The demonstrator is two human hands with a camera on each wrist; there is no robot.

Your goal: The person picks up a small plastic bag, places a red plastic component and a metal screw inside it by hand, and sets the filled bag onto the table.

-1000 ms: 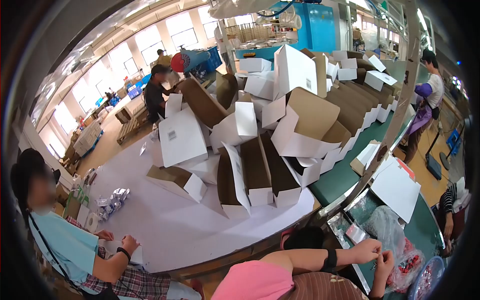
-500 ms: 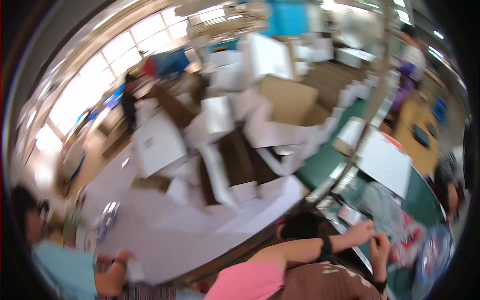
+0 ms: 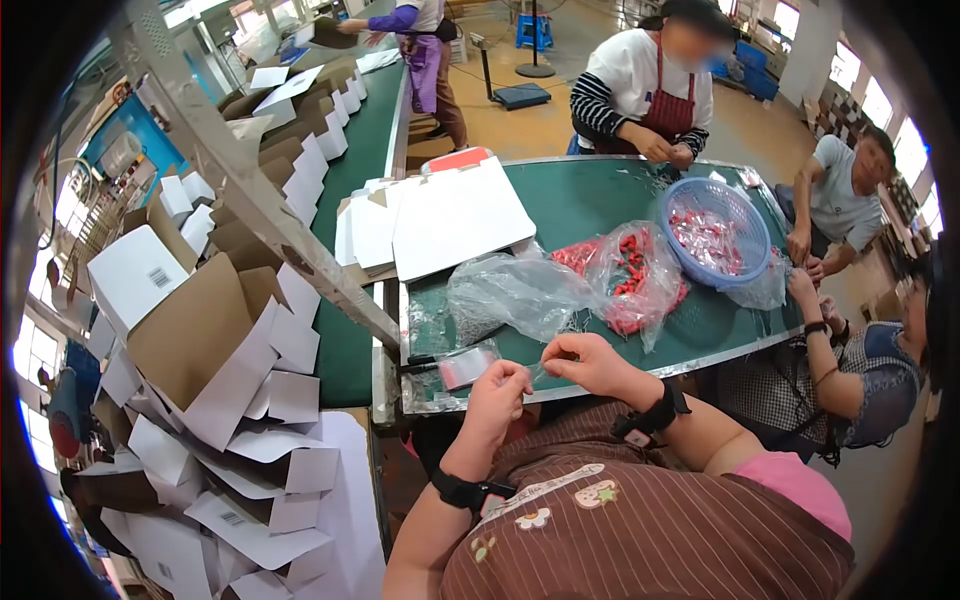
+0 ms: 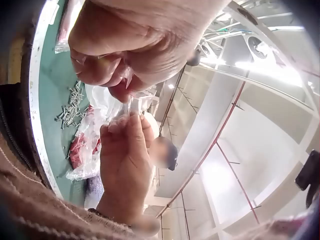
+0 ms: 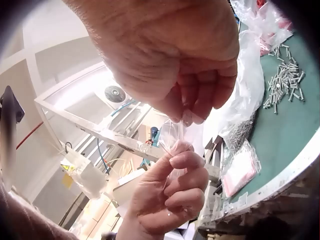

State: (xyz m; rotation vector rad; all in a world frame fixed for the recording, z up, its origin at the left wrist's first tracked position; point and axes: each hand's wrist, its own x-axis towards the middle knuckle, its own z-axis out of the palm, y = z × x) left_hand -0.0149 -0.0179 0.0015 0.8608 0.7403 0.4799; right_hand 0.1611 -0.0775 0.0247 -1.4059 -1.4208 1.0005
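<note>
In front of my body, over the near edge of the green table (image 3: 570, 195), my left hand (image 3: 497, 400) and right hand (image 3: 590, 362) meet at the fingertips. A small clear plastic bag (image 5: 171, 136) is pinched between them, my left thumb and fingers on one end and my right on the other. Its contents are mostly hidden by the fingers. Below the hands lies a packet of flat clear bags with a pinkish-red band (image 5: 240, 170). A loose pile of silver screws (image 5: 285, 82) is on the green top, beside a large clear bag (image 3: 515, 295) holding more screws.
A clear bag of red pieces (image 3: 630, 275) and a blue basket (image 3: 672, 235) of small filled packets stand further right. White cardboard sheets (image 3: 460, 220) lie at the table's left. Open white boxes (image 3: 215, 350) crowd the left, behind a metal post (image 3: 260, 190). Several people work around.
The head view has swung right, bringing the green table to the middle and the boxes to the left. Both hands stay together at the fingertips throughout.
</note>
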